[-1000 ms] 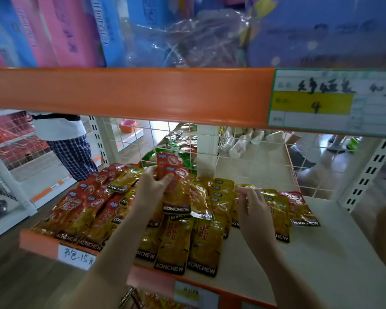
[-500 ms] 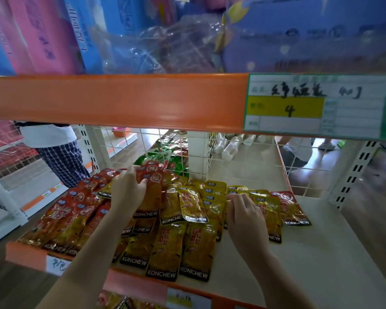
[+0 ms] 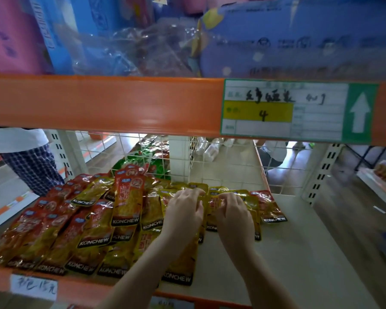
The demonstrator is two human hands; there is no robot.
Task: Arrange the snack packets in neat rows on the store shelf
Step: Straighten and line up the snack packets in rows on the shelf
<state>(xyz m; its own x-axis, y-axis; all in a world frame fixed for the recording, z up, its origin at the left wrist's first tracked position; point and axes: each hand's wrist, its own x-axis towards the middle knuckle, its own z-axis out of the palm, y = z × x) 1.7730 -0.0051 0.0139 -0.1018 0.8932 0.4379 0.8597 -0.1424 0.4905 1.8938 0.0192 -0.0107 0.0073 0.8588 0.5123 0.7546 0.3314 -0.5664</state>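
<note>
Orange edging runs along the front of the cream store shelf, which carries the snack packets: red and yellow foil sachets marked KONCHEW, lying flat and overlapping in rough rows over the shelf's left and middle, with the right part of the board bare. One red packet lies on top of the others near the middle of the heap. A lone red packet ends the back row on the right.

Both forearms reach in from the bottom edge. The left hand rests palm down on the yellow packets in the back row, its fingers bent and slightly spread, tips touching the foil. The right hand sits just beside it, palm down, fingers curled onto the same packets; whether either hand actually pinches a sachet cannot be told.

Above, a broad orange shelf rail crosses the whole view and bears a green-bordered price label with a handwritten 4 and a white arrow. Blurred blue and pink boxes and clear plastic wrap stand on that upper level. Behind the packets a white wire grid backs the shelf, with green packets beyond it. At far left stands a person in checked trousers. A handwritten white tag sticks to the lower front edge.
</note>
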